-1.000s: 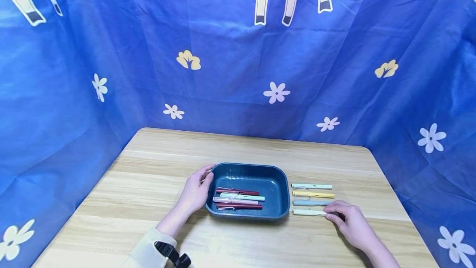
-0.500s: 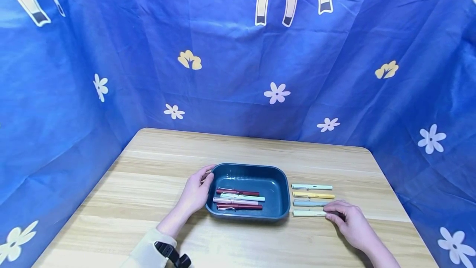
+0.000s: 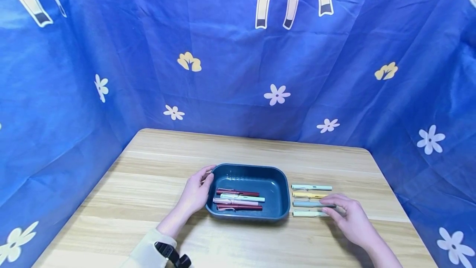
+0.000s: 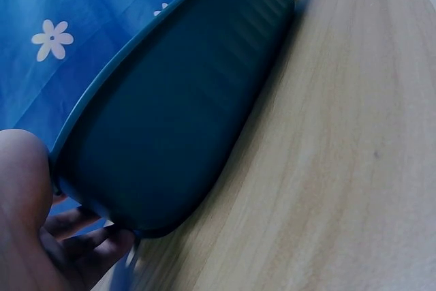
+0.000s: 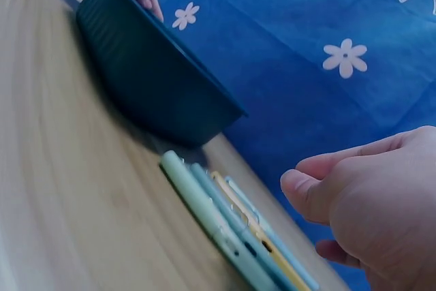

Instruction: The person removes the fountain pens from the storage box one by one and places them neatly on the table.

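Note:
In the head view my left hand [image 3: 195, 192] grips the left end of a dark teal plastic box [image 3: 274, 189], thumb at its rim. The left wrist view shows fingers [image 4: 102, 247] under the box's corner. Inside lie two dark red pens [image 3: 241, 207], a pale mint pen [image 3: 253, 198] and a lilac pen [image 3: 230, 201]. My right hand [image 3: 351, 218] hovers over a row of pens right of the box, holding nothing visible. From far to near the row has a mint pen [image 3: 311, 187], a yellow pen [image 3: 306, 195], a blue pen [image 3: 305, 204] and a light green pen [image 3: 308, 214].
A wooden table [image 3: 160, 152] with rounded far corners carries everything. Blue patterned cloth [image 3: 230, 94] hangs behind it and along both sides. A black strap [image 3: 167, 250] circles the left wrist over a pale sleeve [image 3: 146, 251].
My right hand has come off the near end of the light green pen and shifted slightly away from me, over the blue pen. The left hand and box stay put.

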Demonstrator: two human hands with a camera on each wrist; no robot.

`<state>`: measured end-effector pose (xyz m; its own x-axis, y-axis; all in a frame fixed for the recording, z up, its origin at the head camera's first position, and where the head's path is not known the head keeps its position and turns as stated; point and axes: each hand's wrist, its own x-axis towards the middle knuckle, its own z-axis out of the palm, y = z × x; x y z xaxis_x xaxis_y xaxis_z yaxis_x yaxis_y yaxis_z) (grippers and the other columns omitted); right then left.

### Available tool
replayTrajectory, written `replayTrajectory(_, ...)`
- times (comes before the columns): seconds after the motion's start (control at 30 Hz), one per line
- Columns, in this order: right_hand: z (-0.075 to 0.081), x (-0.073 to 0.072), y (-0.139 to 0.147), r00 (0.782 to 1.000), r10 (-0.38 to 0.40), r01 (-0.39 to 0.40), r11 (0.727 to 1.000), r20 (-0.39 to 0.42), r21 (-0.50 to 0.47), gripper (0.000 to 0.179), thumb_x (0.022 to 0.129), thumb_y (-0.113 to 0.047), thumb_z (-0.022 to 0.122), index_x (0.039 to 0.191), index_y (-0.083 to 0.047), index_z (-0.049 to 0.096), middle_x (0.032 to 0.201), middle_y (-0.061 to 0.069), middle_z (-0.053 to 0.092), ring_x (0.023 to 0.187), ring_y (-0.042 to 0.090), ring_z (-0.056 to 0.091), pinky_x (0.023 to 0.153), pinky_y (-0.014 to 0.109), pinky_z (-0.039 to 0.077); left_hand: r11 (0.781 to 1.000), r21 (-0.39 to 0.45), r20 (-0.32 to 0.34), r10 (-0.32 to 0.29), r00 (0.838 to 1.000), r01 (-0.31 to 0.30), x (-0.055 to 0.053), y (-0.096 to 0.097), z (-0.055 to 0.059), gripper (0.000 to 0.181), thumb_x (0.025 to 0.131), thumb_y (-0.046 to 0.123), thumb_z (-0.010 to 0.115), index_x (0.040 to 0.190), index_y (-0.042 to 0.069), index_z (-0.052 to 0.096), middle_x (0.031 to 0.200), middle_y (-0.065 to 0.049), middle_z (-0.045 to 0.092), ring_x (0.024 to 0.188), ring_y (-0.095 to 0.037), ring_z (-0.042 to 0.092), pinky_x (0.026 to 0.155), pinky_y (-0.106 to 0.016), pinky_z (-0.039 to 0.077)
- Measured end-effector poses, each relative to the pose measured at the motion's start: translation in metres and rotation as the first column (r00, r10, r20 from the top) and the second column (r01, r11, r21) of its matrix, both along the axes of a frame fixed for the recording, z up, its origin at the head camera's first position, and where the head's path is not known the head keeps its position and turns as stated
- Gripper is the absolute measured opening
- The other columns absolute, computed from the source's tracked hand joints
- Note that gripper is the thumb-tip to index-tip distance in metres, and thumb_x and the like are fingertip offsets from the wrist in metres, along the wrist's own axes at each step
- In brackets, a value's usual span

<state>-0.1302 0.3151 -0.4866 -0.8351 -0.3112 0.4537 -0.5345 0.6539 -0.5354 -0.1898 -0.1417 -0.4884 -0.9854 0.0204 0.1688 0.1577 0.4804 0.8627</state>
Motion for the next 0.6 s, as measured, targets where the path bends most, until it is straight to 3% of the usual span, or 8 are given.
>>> replayTrajectory(0.27, 0.014, -0.001, -0.018, 1.0, 0.023, -0.022, 0.999, 0.007, -0.029, 0.032, 0.08, -0.006, 0.08, 0.104, -0.027, 0.074, 0.108, -0.009, 0.069, 0.103, 0.01, 0.064, 0.094, 0.01, 0.042, 1.0, 0.004, -0.01, -0.002, 1.0, 0.002, 0.0, 0.0, 0.0, 0.034, 0.104, 0.019, 0.048, 0.136, 0.013, 0.057, 0.125, -0.013, 0.064, 0.115, -0.026, 0.061, 0.101, -0.047, 0.046)
replayTrajectory(0.6, 0.021, -0.01, -0.043, 0.995, 0.098, -0.095, 0.974, 0.006, -0.205, 0.029, 0.083, -0.003, 0.077, 0.105, -0.021, 0.074, 0.106, 0.001, 0.071, 0.103, 0.015, 0.065, 0.092, 0.016, 0.047, 1.0, 0.003, -0.001, -0.001, 1.0, 0.001, 0.0, 0.0, 0.0, 0.034, 0.104, 0.019, 0.048, 0.136, 0.014, 0.057, 0.126, -0.013, 0.064, 0.116, -0.027, 0.06, 0.101, -0.047, 0.046)
